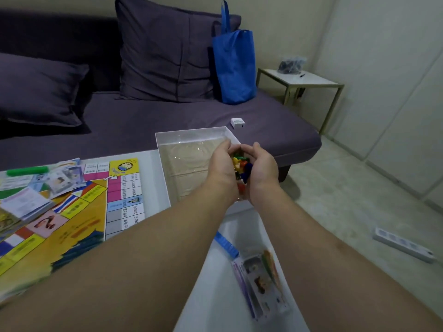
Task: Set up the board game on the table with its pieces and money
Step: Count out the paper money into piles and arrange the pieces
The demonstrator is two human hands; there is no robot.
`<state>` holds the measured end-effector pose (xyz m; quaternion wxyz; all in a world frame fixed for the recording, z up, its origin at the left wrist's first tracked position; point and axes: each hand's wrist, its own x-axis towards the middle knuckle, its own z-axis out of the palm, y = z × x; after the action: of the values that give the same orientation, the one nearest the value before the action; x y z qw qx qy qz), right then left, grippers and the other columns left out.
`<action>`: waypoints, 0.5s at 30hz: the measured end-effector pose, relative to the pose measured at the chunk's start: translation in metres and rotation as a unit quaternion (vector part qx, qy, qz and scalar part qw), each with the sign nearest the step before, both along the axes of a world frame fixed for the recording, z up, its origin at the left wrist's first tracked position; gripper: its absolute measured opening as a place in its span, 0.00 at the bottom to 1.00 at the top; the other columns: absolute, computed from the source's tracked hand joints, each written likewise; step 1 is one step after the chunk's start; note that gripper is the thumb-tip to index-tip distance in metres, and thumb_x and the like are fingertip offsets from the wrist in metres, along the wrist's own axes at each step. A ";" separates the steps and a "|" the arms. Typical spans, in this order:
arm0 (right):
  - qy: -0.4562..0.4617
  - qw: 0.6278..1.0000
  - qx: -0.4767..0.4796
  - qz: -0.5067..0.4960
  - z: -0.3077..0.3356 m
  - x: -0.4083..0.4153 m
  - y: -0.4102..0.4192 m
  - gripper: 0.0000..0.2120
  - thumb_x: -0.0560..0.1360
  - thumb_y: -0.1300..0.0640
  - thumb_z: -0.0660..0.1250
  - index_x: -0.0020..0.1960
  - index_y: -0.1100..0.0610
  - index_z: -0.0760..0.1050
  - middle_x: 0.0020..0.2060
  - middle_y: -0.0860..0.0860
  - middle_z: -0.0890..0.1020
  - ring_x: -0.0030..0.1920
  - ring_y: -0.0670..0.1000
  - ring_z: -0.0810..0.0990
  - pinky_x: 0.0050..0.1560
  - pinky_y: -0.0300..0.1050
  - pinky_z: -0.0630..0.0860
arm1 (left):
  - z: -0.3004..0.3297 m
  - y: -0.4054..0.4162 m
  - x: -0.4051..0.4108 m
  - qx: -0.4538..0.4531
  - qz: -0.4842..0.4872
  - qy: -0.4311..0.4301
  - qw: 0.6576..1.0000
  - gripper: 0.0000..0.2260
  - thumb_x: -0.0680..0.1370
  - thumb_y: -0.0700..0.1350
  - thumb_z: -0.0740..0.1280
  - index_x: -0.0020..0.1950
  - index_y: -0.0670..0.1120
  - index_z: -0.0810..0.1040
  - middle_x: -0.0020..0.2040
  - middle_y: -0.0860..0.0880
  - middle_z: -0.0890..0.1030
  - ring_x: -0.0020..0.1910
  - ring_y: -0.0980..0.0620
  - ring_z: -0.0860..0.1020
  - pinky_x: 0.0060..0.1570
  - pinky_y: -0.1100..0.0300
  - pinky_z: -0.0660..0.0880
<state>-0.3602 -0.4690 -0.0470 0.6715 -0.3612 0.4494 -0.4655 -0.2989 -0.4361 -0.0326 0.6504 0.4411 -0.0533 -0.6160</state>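
Far left on the white table, I see a green plastic bar lying beside a loose spread of printed paper game notes, which overlap the top edge of the unfolded yellow and pink game board. A stack of white cards sits on the board near its left side. Just right of the board stands the open white cardboard box tray with a clear plastic insert inside. Over its right side I have both hands cupped together: my left hand curls its fingers round a cluster of small coloured plastic game pieces, and my right hand closes on the same cluster from the other side, fingertips nearly meeting above it. Yellow, green, orange and blue pieces show in the gap between the palms. Nearer me, between the forearms, a clear wrapped pack of notes lies on a white surface, with a blue strip next to it.
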 end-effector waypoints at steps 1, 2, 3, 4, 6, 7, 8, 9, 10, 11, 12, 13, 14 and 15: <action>0.004 1.000 -0.003 -0.001 0.000 -0.002 0.000 0.21 0.84 0.44 0.59 0.55 0.55 0.87 0.50 0.53 0.89 0.55 0.57 0.86 0.63 0.58 0.79 | 0.003 0.004 -0.001 -0.004 0.004 -0.013 1.000 0.17 0.80 0.61 0.63 0.49 0.50 0.83 0.56 0.45 0.87 0.55 0.47 0.85 0.58 0.49 0.81; 0.006 1.000 -0.010 -0.005 0.001 -0.003 -0.001 0.21 0.84 0.44 0.59 0.56 0.55 0.86 0.51 0.53 0.89 0.56 0.55 0.86 0.64 0.57 0.79 | 0.008 0.008 -0.002 -0.010 0.008 -0.023 1.000 0.16 0.83 0.58 0.62 0.54 0.49 0.82 0.51 0.45 0.87 0.47 0.51 0.87 0.49 0.57 0.83; 0.011 1.000 -0.021 -0.013 0.000 -0.004 -0.003 0.21 0.85 0.45 0.59 0.58 0.56 0.86 0.53 0.52 0.88 0.58 0.53 0.85 0.66 0.55 0.78 | 0.013 0.012 -0.004 -0.015 0.018 -0.026 0.999 0.15 0.84 0.55 0.60 0.58 0.48 0.81 0.47 0.47 0.86 0.37 0.56 0.86 0.37 0.64 0.82; 0.017 0.999 -0.034 -0.021 0.000 -0.005 -0.005 0.20 0.85 0.46 0.58 0.59 0.57 0.85 0.55 0.52 0.88 0.60 0.51 0.84 0.69 0.52 0.75 | 0.016 0.015 -0.004 -0.018 0.026 -0.040 0.999 0.14 0.86 0.53 0.60 0.61 0.47 0.80 0.48 0.49 0.84 0.32 0.60 0.84 0.29 0.69 0.78; 0.031 0.998 -0.053 -0.032 -0.001 -0.006 -0.007 0.19 0.86 0.49 0.58 0.60 0.58 0.84 0.57 0.51 0.87 0.62 0.49 0.83 0.70 0.47 0.72 | 0.016 0.017 0.000 -0.022 0.037 -0.057 0.997 0.15 0.86 0.51 0.59 0.65 0.45 0.80 0.61 0.50 0.82 0.48 0.61 0.85 0.43 0.68 0.77; 0.036 0.997 -0.059 -0.036 -0.001 -0.008 -0.006 0.19 0.86 0.49 0.58 0.59 0.58 0.84 0.56 0.51 0.87 0.62 0.49 0.83 0.69 0.47 0.73 | 0.016 0.019 0.002 -0.031 0.044 -0.056 0.997 0.16 0.86 0.51 0.60 0.65 0.44 0.80 0.67 0.50 0.80 0.62 0.58 0.81 0.57 0.66 0.73; 0.040 0.996 -0.063 -0.039 0.000 -0.010 -0.005 0.18 0.86 0.49 0.58 0.58 0.57 0.84 0.55 0.51 0.88 0.61 0.49 0.84 0.68 0.47 0.74 | 0.015 0.020 0.004 -0.038 0.045 -0.062 0.996 0.16 0.86 0.51 0.60 0.66 0.44 0.80 0.70 0.50 0.79 0.72 0.55 0.75 0.68 0.62 0.67; 0.043 0.996 -0.068 -0.041 0.000 -0.013 -0.003 0.18 0.86 0.49 0.58 0.57 0.57 0.84 0.54 0.50 0.88 0.60 0.49 0.84 0.67 0.47 0.74 | 0.015 0.023 0.007 -0.045 0.048 -0.063 0.996 0.17 0.86 0.50 0.60 0.67 0.43 0.80 0.71 0.49 0.79 0.75 0.54 0.72 0.76 0.58 0.63; 0.046 0.995 -0.073 -0.043 0.001 -0.016 0.000 0.18 0.86 0.50 0.58 0.57 0.57 0.84 0.53 0.50 0.88 0.59 0.49 0.85 0.66 0.48 0.75 | 0.016 0.025 0.009 -0.050 0.051 -0.070 0.995 0.18 0.86 0.50 0.60 0.69 0.42 0.79 0.71 0.48 0.79 0.76 0.53 0.71 0.79 0.55 0.60; 0.049 0.995 -0.077 -0.045 0.003 -0.018 0.004 0.18 0.86 0.50 0.58 0.56 0.58 0.84 0.52 0.51 0.88 0.58 0.50 0.85 0.63 0.49 0.76 | 0.016 0.029 0.012 -0.055 0.058 -0.079 0.994 0.18 0.86 0.49 0.60 0.70 0.41 0.79 0.70 0.47 0.80 0.75 0.52 0.72 0.80 0.53 0.60; 0.052 0.994 -0.082 -0.047 0.005 -0.020 0.010 0.18 0.86 0.51 0.58 0.55 0.58 0.84 0.51 0.52 0.89 0.56 0.51 0.86 0.60 0.50 0.77 | 0.017 0.034 0.017 -0.056 0.061 -0.094 0.992 0.18 0.86 0.48 0.61 0.69 0.40 0.79 0.69 0.46 0.81 0.73 0.51 0.74 0.79 0.53 0.62; 0.057 0.993 -0.087 -0.049 0.008 -0.022 0.016 0.18 0.85 0.51 0.59 0.54 0.59 0.84 0.50 0.53 0.89 0.54 0.52 0.86 0.56 0.50 0.77 | 0.020 0.040 0.021 -0.057 0.063 -0.106 0.991 0.17 0.85 0.47 0.62 0.68 0.40 0.80 0.66 0.45 0.83 0.70 0.50 0.77 0.77 0.53 0.66; 0.063 0.992 -0.093 -0.049 0.011 -0.023 0.023 0.17 0.85 0.53 0.59 0.52 0.60 0.84 0.48 0.54 0.88 0.52 0.53 0.86 0.52 0.50 0.77 | 0.023 0.048 0.025 -0.054 0.064 -0.124 0.989 0.16 0.85 0.46 0.63 0.67 0.40 0.81 0.63 0.45 0.84 0.67 0.49 0.80 0.74 0.53 0.70; 0.066 0.992 -0.097 -0.045 0.015 -0.023 0.031 0.16 0.83 0.54 0.61 0.51 0.61 0.84 0.46 0.55 0.88 0.48 0.53 0.85 0.48 0.51 0.77 | 0.028 0.056 0.028 -0.051 0.065 -0.138 0.987 0.14 0.84 0.45 0.64 0.64 0.39 0.82 0.60 0.44 0.86 0.62 0.48 0.82 0.69 0.54 0.74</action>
<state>-0.3833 -0.4379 -0.0324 0.5802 -0.4340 0.4613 -0.5121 -0.2707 -0.3803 -0.0048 0.6972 0.4907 -0.1449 -0.5022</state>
